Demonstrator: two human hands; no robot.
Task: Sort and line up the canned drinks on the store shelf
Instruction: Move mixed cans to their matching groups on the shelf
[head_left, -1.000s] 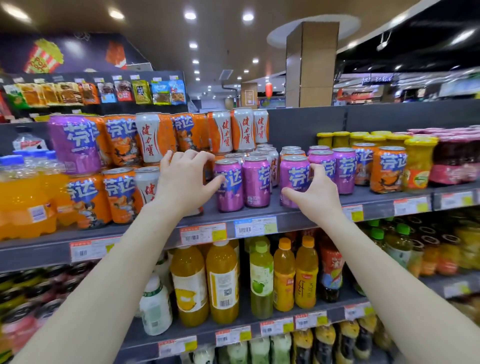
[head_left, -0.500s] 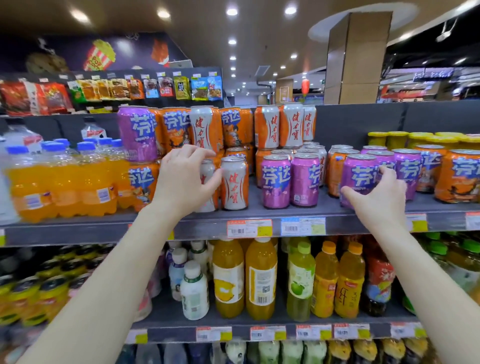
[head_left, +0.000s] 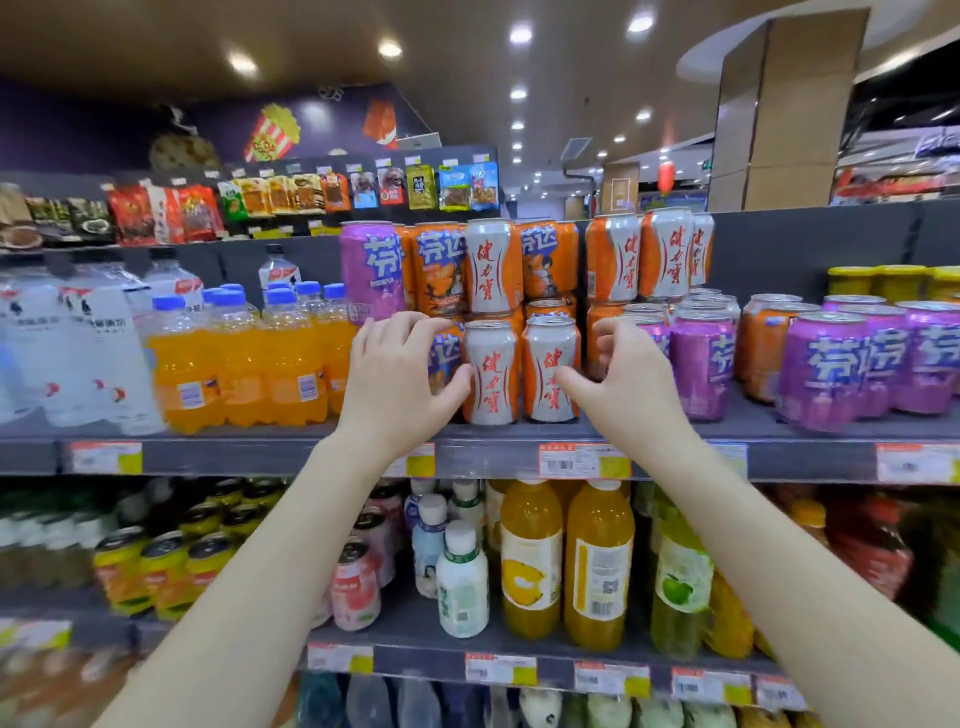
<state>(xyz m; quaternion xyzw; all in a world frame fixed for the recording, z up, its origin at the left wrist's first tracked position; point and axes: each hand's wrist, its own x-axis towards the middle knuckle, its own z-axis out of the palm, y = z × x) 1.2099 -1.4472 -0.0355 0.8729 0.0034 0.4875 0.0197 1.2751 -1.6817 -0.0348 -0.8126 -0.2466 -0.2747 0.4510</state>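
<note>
Two bare forearms reach over yellow juice bottles (head_left: 597, 561) on the lower shelf. The left hand (head_left: 397, 379) and right hand (head_left: 626, 384), fingers spread and holding nothing, flank two white-and-orange cans (head_left: 519, 371) at the shelf edge (head_left: 493, 457), thumbs apparently touching. Purple cans (head_left: 826, 364) stand right; stacked cans (head_left: 613, 257) behind.

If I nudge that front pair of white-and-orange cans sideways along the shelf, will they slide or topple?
The two white-and-orange cans stand upright on the flat shelf, so they will probably slide. They look sealed, hence likely weighty and stable. Pushed high by the left hand or right hand, they could tip.
</note>
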